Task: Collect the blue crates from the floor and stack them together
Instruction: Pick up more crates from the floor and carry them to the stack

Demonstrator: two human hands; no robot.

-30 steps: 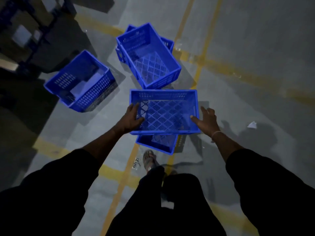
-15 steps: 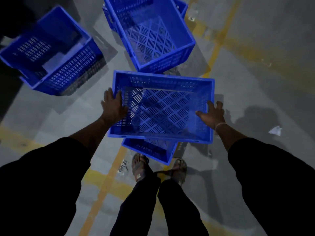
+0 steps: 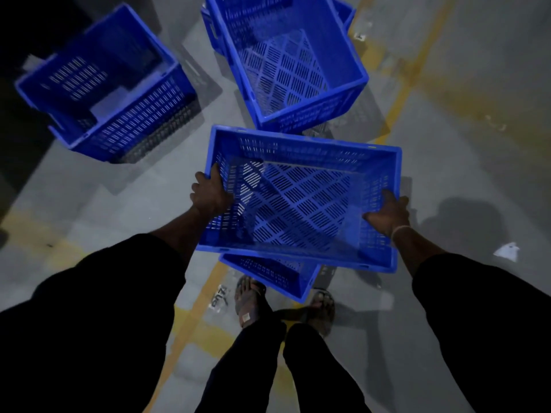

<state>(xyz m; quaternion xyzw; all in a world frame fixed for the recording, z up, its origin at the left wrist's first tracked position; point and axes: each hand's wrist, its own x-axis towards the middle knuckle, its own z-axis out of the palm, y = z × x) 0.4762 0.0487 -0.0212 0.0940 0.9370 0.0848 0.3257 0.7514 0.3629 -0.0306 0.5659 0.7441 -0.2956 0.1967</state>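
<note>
Now raised closer to the camera than a second ago, the held blue crate, left hand and right hand gripping its side rims, hangs above the near floor crate, seemingly ready for nesting.

Both hands outstretched, fingers curled.

A small dark marking on the floor beside the yellow line is too blurred to read.
</note>
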